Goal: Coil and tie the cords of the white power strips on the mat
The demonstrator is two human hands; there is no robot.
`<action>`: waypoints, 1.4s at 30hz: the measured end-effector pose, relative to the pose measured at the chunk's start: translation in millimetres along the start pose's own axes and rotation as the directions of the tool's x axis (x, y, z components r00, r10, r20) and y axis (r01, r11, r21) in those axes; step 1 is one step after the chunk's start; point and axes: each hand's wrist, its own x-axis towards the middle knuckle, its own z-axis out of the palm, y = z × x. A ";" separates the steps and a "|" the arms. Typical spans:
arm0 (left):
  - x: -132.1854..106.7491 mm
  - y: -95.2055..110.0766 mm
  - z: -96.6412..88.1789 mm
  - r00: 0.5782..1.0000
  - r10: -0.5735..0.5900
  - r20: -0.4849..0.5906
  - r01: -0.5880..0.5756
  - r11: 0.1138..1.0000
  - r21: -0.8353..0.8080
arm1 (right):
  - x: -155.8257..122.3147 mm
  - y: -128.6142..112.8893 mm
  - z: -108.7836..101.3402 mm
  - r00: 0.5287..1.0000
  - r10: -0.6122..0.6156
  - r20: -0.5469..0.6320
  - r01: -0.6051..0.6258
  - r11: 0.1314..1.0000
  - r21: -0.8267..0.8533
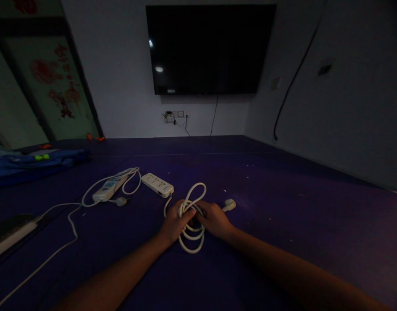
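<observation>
A white power cord is gathered in loops between my two hands, low over the purple surface. My left hand is closed around the loops, its thumb pressed across them. From the other side my right hand pinches the same cord; its fingertips are partly hidden behind the loops. One end of the cord runs to a white power strip lying just beyond my left hand. The plug lies past my right hand, at the other end.
A second power strip with a tangled white cord and its plug lies to the left. Farther left are a long white bar and blue fabric. A television hangs on the wall above sockets. Small white scraps dot the surface.
</observation>
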 end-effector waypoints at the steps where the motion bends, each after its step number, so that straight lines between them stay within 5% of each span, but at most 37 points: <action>1: 0.0 0.3 0.2 1.000 0.002 -0.002 -0.002 1.000 -0.002 | 0.0 0.0 0.0 1.000 0.001 -0.002 -0.001 1.000 0.000; 42: -1.5 2.4 0.2 1.000 0.002 0.004 -0.002 1.000 0.011 | -0.8 -1.4 -0.9 1.000 -0.002 -0.005 0.002 0.999 -0.045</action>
